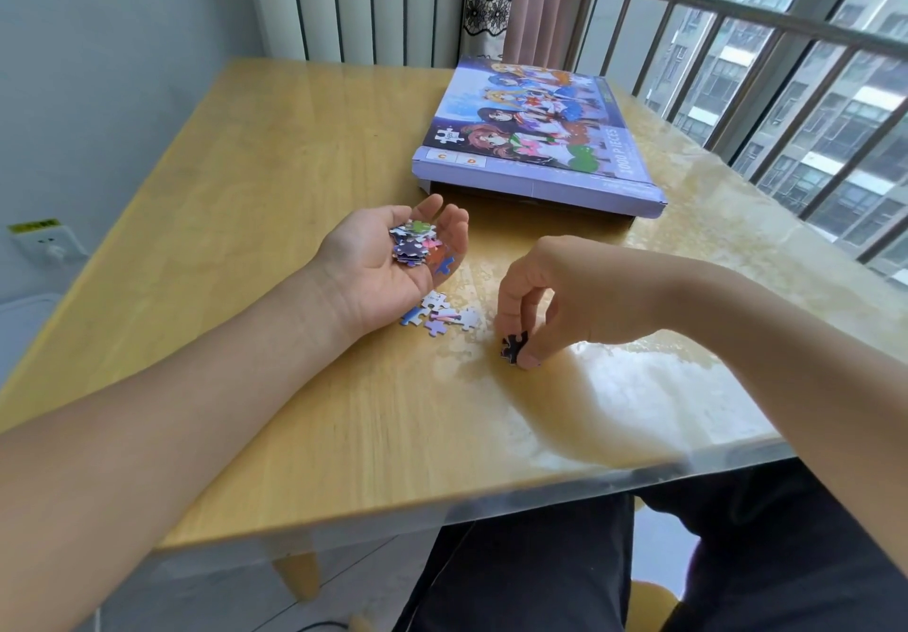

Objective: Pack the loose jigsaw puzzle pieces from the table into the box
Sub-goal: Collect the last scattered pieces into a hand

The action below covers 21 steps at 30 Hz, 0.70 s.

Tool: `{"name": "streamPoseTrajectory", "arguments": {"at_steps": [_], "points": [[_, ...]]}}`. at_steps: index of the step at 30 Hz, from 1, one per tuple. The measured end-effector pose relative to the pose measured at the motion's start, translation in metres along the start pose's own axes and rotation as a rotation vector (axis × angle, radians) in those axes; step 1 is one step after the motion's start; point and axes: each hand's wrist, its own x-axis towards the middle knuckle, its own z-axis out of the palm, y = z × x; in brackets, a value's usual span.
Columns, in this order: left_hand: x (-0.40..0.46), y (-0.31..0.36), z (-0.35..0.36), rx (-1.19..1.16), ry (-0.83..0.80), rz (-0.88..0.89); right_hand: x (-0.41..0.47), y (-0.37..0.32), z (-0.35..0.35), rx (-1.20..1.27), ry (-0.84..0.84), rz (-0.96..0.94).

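The table (275, 179) carries the box (535, 140) at its far side, lid seemingly on. Nearer than the box, the left hand (388, 263) lies palm-up, cupped to carry gathered pieces (412, 243). Loose pieces (442, 314) lie just beside it. The right hand (545, 297) pinches a dark piece (513, 346), probably lifting it

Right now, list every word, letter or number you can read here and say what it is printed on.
"1000 PIECES": along the lid's near-right edge on the puzzle box.
"C" and "D": two small white labels at the lid's near-left corner.
Small print on the box's side: too small to read.
Yellow sticker above the wall socket: blurred, unreadable.
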Motion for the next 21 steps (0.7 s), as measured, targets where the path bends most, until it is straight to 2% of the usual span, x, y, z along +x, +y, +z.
{"name": "streamPoseTrajectory", "arguments": {"at_steps": [14,21], "points": [[0.0013,-0.0014,-0.0026,0.099,0.08,0.013,-0.002,-0.0012,0.0024,0.068,-0.023,0.004],[0.0002,-0.0016,-0.0003,0.03,0.067,0.017,-0.0049,-0.0042,0.0026,-0.048,0.017,-0.023]]}}
